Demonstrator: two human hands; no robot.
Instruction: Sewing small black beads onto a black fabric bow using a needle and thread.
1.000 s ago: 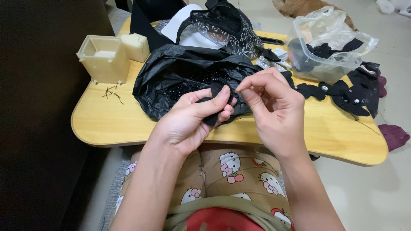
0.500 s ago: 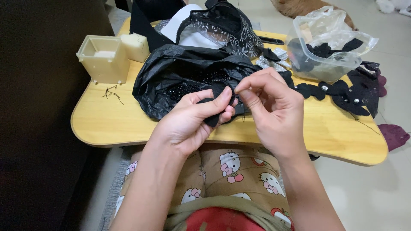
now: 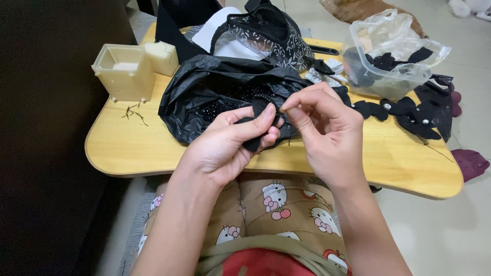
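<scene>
My left hand (image 3: 230, 140) grips a small black fabric bow piece (image 3: 258, 110) between thumb and fingers, just above the near edge of the wooden lap table (image 3: 153, 148). Right beside it, my right hand (image 3: 322, 128) pinches thumb and forefinger together at the top of the same piece; what it pinches is too small to make out. Behind both hands lies an open black plastic bag (image 3: 215, 87) holding small black beads (image 3: 230, 105).
A cream plastic box (image 3: 123, 71) stands at the table's left back corner, loose thread scraps (image 3: 133, 112) near it. A clear plastic bag (image 3: 391, 56) with black fabric pieces sits at the right back. Finished black bows (image 3: 409, 112) lie along the right side. Black lace fabric (image 3: 266, 30) is piled behind.
Both hands stay together on the black piece. My right hand's pinch has shifted slightly against the fabric; nothing else on the table has moved.
</scene>
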